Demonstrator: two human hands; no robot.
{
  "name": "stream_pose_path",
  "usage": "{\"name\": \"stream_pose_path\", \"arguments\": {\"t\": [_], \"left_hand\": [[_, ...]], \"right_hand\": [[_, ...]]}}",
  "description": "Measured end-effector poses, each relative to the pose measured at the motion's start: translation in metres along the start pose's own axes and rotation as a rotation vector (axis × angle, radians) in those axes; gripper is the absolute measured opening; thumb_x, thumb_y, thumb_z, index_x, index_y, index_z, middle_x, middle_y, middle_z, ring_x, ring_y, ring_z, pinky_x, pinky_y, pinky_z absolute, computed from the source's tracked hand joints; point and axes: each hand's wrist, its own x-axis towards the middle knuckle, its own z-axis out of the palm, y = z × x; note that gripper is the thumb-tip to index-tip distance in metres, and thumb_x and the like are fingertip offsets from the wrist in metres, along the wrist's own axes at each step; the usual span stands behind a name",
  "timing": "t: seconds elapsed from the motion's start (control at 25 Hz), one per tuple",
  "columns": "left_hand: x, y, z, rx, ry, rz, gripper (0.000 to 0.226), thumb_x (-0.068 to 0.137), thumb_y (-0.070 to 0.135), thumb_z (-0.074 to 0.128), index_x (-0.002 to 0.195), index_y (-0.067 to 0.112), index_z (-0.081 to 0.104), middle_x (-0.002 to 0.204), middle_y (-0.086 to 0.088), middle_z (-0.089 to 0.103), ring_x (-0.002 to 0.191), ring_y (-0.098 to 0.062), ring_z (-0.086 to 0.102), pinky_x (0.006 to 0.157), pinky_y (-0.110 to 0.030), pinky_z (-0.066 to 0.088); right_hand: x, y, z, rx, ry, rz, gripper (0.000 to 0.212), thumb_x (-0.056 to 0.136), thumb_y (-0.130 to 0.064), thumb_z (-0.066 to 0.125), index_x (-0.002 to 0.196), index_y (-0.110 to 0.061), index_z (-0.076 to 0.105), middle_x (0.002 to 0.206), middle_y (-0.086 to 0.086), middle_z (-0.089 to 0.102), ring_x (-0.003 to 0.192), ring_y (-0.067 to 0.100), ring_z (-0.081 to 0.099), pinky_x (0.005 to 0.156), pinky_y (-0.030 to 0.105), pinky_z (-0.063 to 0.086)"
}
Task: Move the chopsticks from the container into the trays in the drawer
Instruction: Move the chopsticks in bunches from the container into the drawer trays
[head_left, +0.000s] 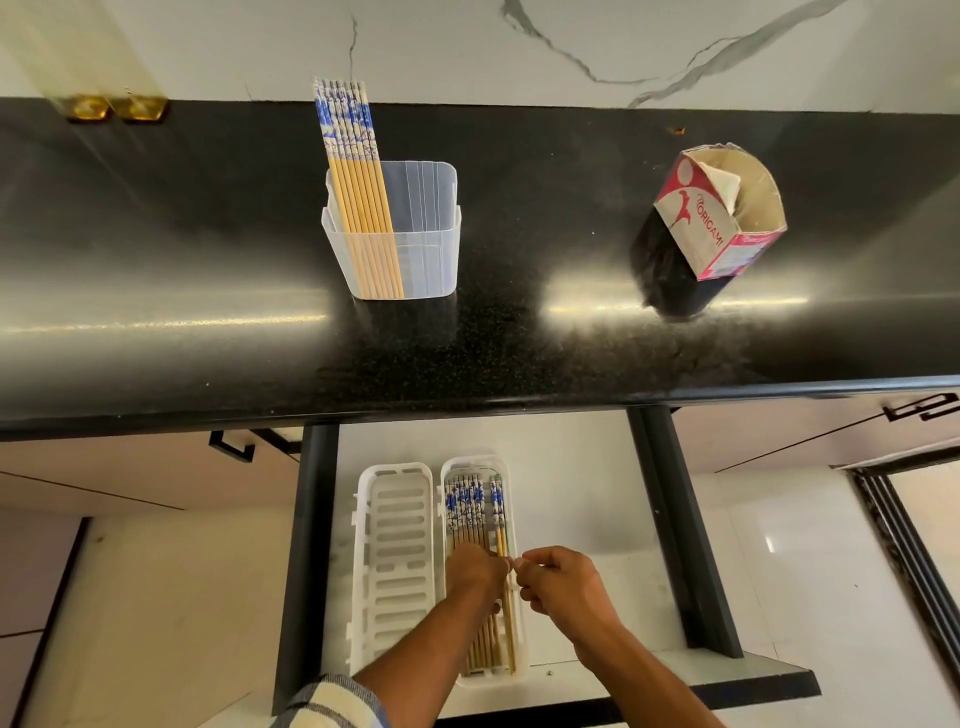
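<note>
- nearest the camera, a striped sleeve covers the left forearm at about 6 o'clock in the view.
- left hand rests over the right tray in the open drawer, its fingers curled down on the loose chopsticks lying there; whether it grips them or only presses them i cannot tell for sure.
- right hand, just at 3 o'clock of the left one, has its fingers curled with thumb and forefinger pinched together near a chopstick at the tray's right side; it looks like a pinch on that stick, though the contact is small.
- step in hand, as i judge it: settling a batch of chopsticks flat in the right tray, blue patterned ends towards 12 o'clock.
- left tray, touching the right tray at its 9 o'clock side, holds nothing yet.
- remaining chopsticks stand upright in the clear container on the black bench, at 12 o'clock from the drawer, leaning on its left wall.
- next move likely calls for letting go, reaching up over the bench edge and lifting the rest out as a bundle, then laying them in a tray.
- a torn red-and-white carton stands at 3 o'clock of the container, well apart, not in the path.
- the bench lip overhangs the drawer's back, so hands must clear it when rising.
</note>
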Motion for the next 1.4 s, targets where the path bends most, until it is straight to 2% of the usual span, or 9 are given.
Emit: {"name": "stream_pose_path", "arguments": {"t": [0.16, 0.24, 0.36, 0.56, 0.72, 0.84, 0.96, 1.24, 1.4], "left_hand": [[0.009, -0.003, 0.001, 0.091, 0.004, 0.044, 0.007, 0.086, 0.007, 0.071, 0.087, 0.000, 0.069, 0.089, -0.019, 0.074, 0.079, -0.035, 0.075, 0.067, -0.049, 0.064], [0.008, -0.003, 0.000, 0.162, -0.003, 0.086, 0.006, 0.087, 0.004, 0.065, 0.083, 0.001, 0.068, 0.086, -0.015, 0.072, 0.080, -0.032, 0.074, 0.070, -0.042, 0.064], [0.008, -0.004, -0.002, 0.361, 0.040, 0.180, 0.027, 0.091, 0.007, 0.059, 0.066, 0.016, 0.057, 0.071, 0.001, 0.060, 0.073, -0.018, 0.063, 0.065, -0.028, 0.053], [0.014, -0.004, -0.003, 0.434, 0.076, 0.259, 0.011, 0.090, 0.007, 0.063, 0.087, 0.015, 0.068, 0.082, 0.001, 0.065, 0.076, -0.014, 0.062, 0.065, -0.023, 0.049], [0.013, -0.007, 0.001, 0.433, 0.118, 0.291, 0.009, 0.092, 0.008, 0.061, 0.089, 0.015, 0.066, 0.083, 0.002, 0.061, 0.077, -0.015, 0.059, 0.062, -0.023, 0.043], [0.015, -0.010, 0.002, 0.452, 0.153, 0.289, 0.015, 0.095, 0.010, 0.057, 0.083, 0.018, 0.061, 0.082, 0.002, 0.062, 0.076, -0.014, 0.060, 0.059, -0.022, 0.042], [0.015, -0.011, 0.001, 0.478, 0.168, 0.293, 0.018, 0.095, 0.009, 0.056, 0.080, 0.018, 0.061, 0.080, 0.002, 0.062, 0.075, -0.014, 0.061, 0.060, -0.023, 0.044], [0.009, -0.003, -0.007, 0.507, 0.084, 0.251, 0.013, 0.093, 0.007, 0.060, 0.082, 0.013, 0.064, 0.070, 0.003, 0.058, 0.073, -0.015, 0.064, 0.054, -0.020, 0.046], [-0.007, 0.015, -0.026, 0.298, -0.035, 0.198, 0.012, 0.094, 0.005, 0.058, 0.098, 0.006, 0.070, 0.086, -0.010, 0.074, 0.070, -0.021, 0.074, 0.065, -0.030, 0.064]], "right_hand": [[0.002, 0.001, 0.004, -0.016, -0.013, 0.002, 0.020, 0.092, -0.030, 0.066, 0.106, -0.016, 0.071, 0.089, 0.001, 0.074, 0.081, 0.015, 0.071, 0.081, 0.032, 0.061], [0.001, 0.003, 0.007, -0.029, -0.019, 0.000, 0.020, 0.092, -0.031, 0.066, 0.104, -0.017, 0.071, 0.088, 0.001, 0.075, 0.082, 0.015, 0.071, 0.082, 0.033, 0.061], [0.000, 0.003, 0.011, -0.065, -0.026, -0.001, 0.017, 0.093, -0.030, 0.064, 0.101, -0.018, 0.072, 0.087, -0.001, 0.075, 0.080, 0.014, 0.072, 0.081, 0.032, 0.061], [0.004, 0.007, 0.019, -0.163, -0.057, 0.027, 0.018, 0.095, -0.016, 0.057, 0.099, -0.014, 0.075, 0.084, 0.002, 0.076, 0.078, 0.017, 0.073, 0.078, 0.033, 0.063], [0.003, 0.008, 0.023, -0.228, -0.057, 0.044, 0.020, 0.095, -0.010, 0.054, 0.089, -0.019, 0.071, 0.086, 0.003, 0.075, 0.081, 0.020, 0.073, 0.079, 0.033, 0.063], [0.002, 0.009, 0.023, -0.247, -0.055, 0.048, 0.021, 0.095, -0.010, 0.055, 0.102, -0.012, 0.075, 0.088, 0.003, 0.075, 0.081, 0.019, 0.073, 0.077, 0.030, 0.062], [0.002, 0.010, 0.023, -0.255, -0.056, 0.047, 0.026, 0.096, -0.010, 0.053, 0.112, -0.010, 0.073, 0.093, 0.004, 0.075, 0.081, 0.016, 0.072, 0.076, 0.027, 0.061], [0.002, 0.009, 0.024, -0.247, -0.068, 0.059, 0.027, 0.092, -0.007, 0.054, 0.108, -0.011, 0.075, 0.093, 0.005, 0.075, 0.080, 0.017, 0.071, 0.076, 0.029, 0.062], [-0.002, 0.004, 0.025, -0.189, -0.076, 0.038, 0.023, 0.094, -0.012, 0.057, 0.109, -0.012, 0.074, 0.087, 0.004, 0.075, 0.077, 0.016, 0.071, 0.077, 0.032, 0.063]]}}
